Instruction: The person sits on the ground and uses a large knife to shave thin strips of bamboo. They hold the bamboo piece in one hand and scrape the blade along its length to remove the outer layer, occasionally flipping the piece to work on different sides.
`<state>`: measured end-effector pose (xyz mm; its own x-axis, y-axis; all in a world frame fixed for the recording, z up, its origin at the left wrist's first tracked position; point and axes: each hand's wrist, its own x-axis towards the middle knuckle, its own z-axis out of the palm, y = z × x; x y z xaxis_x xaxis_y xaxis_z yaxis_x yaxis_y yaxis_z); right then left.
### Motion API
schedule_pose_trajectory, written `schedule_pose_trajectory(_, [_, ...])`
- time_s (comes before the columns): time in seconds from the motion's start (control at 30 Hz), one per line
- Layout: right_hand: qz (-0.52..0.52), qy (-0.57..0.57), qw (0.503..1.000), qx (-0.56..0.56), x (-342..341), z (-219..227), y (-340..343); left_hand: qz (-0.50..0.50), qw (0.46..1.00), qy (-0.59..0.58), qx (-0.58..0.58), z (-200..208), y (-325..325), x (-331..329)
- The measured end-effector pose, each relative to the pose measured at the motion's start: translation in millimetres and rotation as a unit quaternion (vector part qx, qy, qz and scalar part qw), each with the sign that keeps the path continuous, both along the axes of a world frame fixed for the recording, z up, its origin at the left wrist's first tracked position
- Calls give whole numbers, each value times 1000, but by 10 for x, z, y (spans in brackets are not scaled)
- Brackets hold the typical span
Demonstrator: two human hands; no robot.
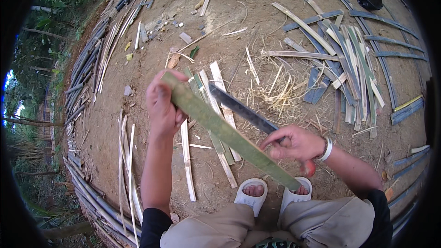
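Green bamboo strip (220, 131) nearest my eyes, raised off the ground at its upper end. Left hand (161, 98) clenched round that end, thumb on the near side. Long axis falls from there down and to the right, toward my right foot; lower end overlaps the right sandal (286, 198), contact uncertain.

Right hand (296, 142) closed on a knife (243, 110), handle mostly hidden, red butt showing below the palm. It sits just beside the strip's lower half, on its right; cannot tell if the fingertips touch it. Blade points away and leftward from that hand, nearly along the strip, on its far side. Lower half nearer the right hand, top end wholly with the left.

Farther out: split strips (187, 160) below and right of my left hand; pale shavings (280, 92) beyond my right; dark poles (87, 73) well off to my left.
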<state>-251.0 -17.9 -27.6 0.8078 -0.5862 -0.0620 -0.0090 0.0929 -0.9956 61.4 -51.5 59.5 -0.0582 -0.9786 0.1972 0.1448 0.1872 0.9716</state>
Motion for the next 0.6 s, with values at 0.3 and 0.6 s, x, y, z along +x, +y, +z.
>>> schedule_pose_trajectory(0.3, [-94, 57, 956, 272, -128, 299, 280, 219, 879, -379, -187, -252, 96, -518])
schedule_pose_trajectory(0.6, [-276, 42, 885, 371, 48, 159, 258, -119, 706, -474, -512, -318, 1375, -1238])
